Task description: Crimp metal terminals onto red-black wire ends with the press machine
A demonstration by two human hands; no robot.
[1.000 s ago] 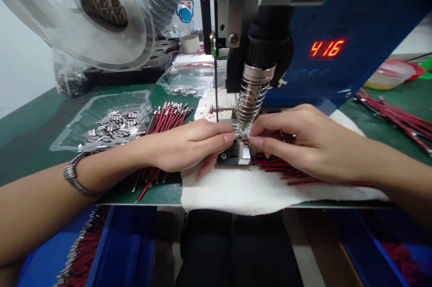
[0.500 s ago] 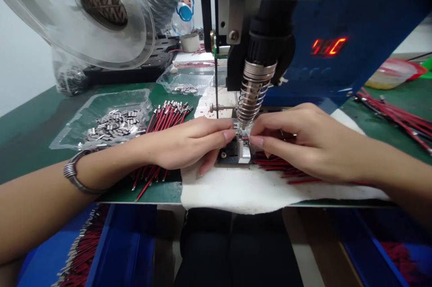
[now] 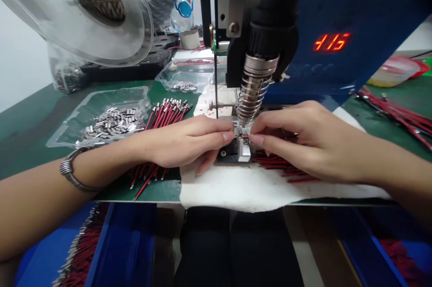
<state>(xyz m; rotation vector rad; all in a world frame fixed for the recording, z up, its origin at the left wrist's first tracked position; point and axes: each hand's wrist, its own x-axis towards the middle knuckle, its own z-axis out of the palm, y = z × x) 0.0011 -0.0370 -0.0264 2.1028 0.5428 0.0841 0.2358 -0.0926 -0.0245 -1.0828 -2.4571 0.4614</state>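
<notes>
My left hand (image 3: 189,141) and my right hand (image 3: 303,136) meet fingertip to fingertip at a small metal fixture (image 3: 243,150) under the coiled nozzle (image 3: 253,93) of a blue machine (image 3: 354,30). Both hands are pinched closed on a small piece between them, where a bit of red wire and metal shows. Red wires (image 3: 283,165) lie under my right hand. A bundle of red wires with metal tips (image 3: 167,114) lies behind my left hand. A silver bracelet (image 3: 69,172) is on my left wrist.
A clear bag of small metal sleeves (image 3: 111,123) lies at the left. A clear reel (image 3: 87,8) hangs above it. White cloth (image 3: 243,188) covers the table's front edge. More red wires (image 3: 398,114) lie at the right. Blue bins (image 3: 118,246) with wires sit below. The red display (image 3: 332,42) reads 415.
Both hands have stayed at the fixture, still pinched. The view has shifted slightly and the display's reading went from 416 to 415.
</notes>
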